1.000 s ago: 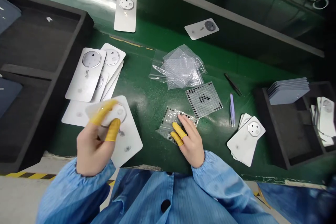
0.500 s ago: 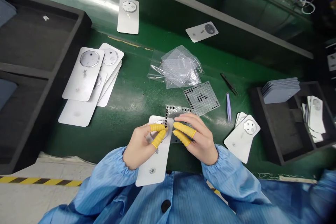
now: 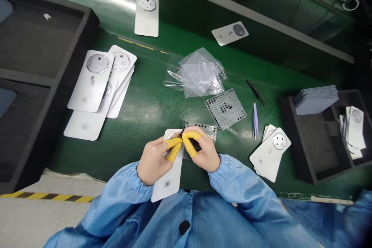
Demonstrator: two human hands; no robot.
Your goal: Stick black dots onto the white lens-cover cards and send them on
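Note:
A white phone back panel (image 3: 168, 184) with a camera ring lies at the table's front edge, its upper part beneath my left hand (image 3: 154, 162). Yellow finger cots cover the thumb and forefinger of that hand, which are pinched together. My right hand (image 3: 205, 152), also in yellow cots, has its fingertips pinched against the left ones; what is between them is too small to make out. Partly covered by the right hand is a clear sheet (image 3: 211, 131) with black round dots. Another dotted clear sheet (image 3: 226, 109) lies just beyond.
Clear plastic bags (image 3: 200, 73) lie mid-table. Purple tweezers (image 3: 255, 120) and dark tweezers (image 3: 256, 93) are at right, near stacked white panels (image 3: 269, 159) and a black divided tray (image 3: 312, 155). More panels (image 3: 91, 81) and a large black tray (image 3: 65, 42) stand left.
My right hand has moved left, and its fingers have closed to meet my left fingertips. The left hand stays over the panel. The view has shifted slightly.

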